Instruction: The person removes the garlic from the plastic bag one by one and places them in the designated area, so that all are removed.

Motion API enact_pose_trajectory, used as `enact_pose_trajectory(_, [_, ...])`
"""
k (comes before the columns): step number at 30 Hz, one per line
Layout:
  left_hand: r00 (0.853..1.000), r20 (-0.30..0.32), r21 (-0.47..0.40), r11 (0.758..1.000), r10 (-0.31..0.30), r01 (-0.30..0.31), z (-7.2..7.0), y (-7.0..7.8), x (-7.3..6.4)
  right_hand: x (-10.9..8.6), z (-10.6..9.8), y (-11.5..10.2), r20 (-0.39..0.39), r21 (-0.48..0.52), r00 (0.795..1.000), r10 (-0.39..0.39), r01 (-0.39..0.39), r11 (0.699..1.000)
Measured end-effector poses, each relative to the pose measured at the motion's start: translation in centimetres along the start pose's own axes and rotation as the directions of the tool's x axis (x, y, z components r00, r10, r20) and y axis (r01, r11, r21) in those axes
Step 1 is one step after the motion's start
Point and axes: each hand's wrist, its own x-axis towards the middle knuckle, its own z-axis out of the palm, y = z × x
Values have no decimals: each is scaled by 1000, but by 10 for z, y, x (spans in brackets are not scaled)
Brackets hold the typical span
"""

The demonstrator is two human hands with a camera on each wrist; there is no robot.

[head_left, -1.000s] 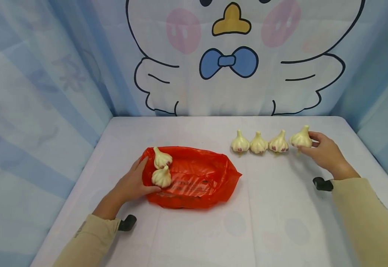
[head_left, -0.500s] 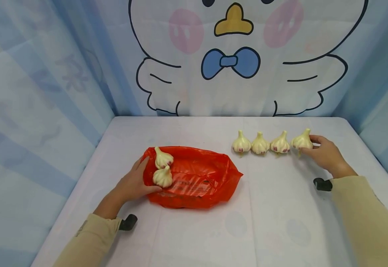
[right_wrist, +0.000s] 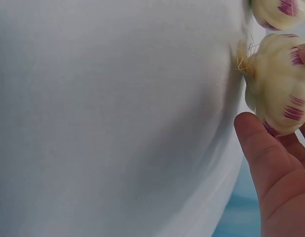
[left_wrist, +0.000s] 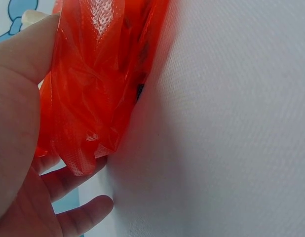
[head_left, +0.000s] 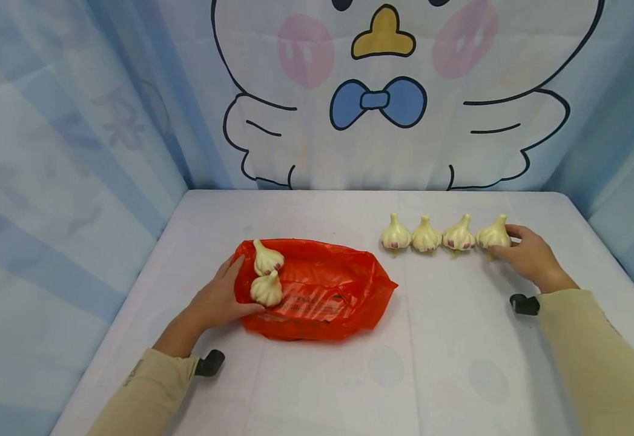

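Observation:
My left hand [head_left: 215, 301] holds the left end of a red plastic bag [head_left: 322, 284], thumb at the near side and fingers at the far side. Two garlic bulbs lie at that end of the bag, one garlic bulb [head_left: 267, 259] behind the other garlic bulb [head_left: 266, 290]. In the left wrist view the thumb lies over the bag [left_wrist: 88, 84], with fingertips below it. At the back right, my right hand [head_left: 531, 257] pinches the rightmost garlic bulb [head_left: 493, 233] of a row. The right wrist view shows the purple-streaked bulb [right_wrist: 278, 84] with its roots against the cloth.
Three more garlic bulbs stand in line left of the held one: a left bulb [head_left: 395, 234], a middle bulb [head_left: 425, 237] and a right bulb [head_left: 458, 235]. The white table [head_left: 338, 387] is bordered by blue patterned curtains [head_left: 66, 181].
My right hand has lowered its garlic bulb to the right end of the row, level with the others. The left hand and the bag have stayed put.

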Motion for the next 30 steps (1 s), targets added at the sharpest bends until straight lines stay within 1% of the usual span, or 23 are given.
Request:
enact_pose_trajectory(6, [1000, 4, 4, 1000, -1, 1, 0, 0, 0, 2, 3, 2, -3, -10, 1000, 5, -5, 1000])
enact_pose_trajectory(9, [1000, 4, 3, 1000, -2, 2, 0, 0, 0, 2, 3, 1, -3, -3, 1000, -7, 7, 1000])
enact_pose_trajectory(15, [1000, 5, 3, 1000, -3, 3, 0, 0, 0, 2, 5, -1, 8, 15, 1000, 5, -5, 1000])
enact_pose_trajectory(21, [1000, 5, 5, 1000, -2, 2, 0, 0, 0, 2, 5, -2, 16, 32, 1000, -3, 3, 999])
enact_pose_trajectory(30, [1000, 5, 2, 1000, 4, -4, 0, -1, 1, 4, 3, -1, 22, 22, 1000, -7, 6, 1000])
